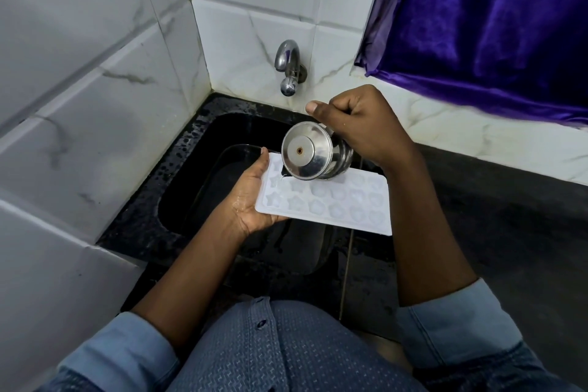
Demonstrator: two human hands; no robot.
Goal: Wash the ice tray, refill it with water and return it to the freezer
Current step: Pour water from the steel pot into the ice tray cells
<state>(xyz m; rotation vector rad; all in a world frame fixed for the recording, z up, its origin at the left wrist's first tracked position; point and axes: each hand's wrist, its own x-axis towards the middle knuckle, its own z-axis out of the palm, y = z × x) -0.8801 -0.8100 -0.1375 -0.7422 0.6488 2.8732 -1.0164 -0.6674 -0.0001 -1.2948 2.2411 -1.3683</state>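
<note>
A white ice tray [331,202] with star and heart shaped cells is held level above the black sink [178,200]. My left hand [249,194] grips its left end from below, thumb on the upper rim. My right hand [359,124] is closed around a small steel pot [313,154], tipped on its side over the tray's far left cells. The pot's round base faces me and its mouth is hidden. A thin thread of water shows at the pot's lower left edge above the tray.
A chrome tap [289,68] sticks out of the white tiled wall behind the sink, with no water seen coming out. A purple curtain [493,19] hangs at the upper right above a marble ledge. Dark wet countertop [509,232] runs to the right.
</note>
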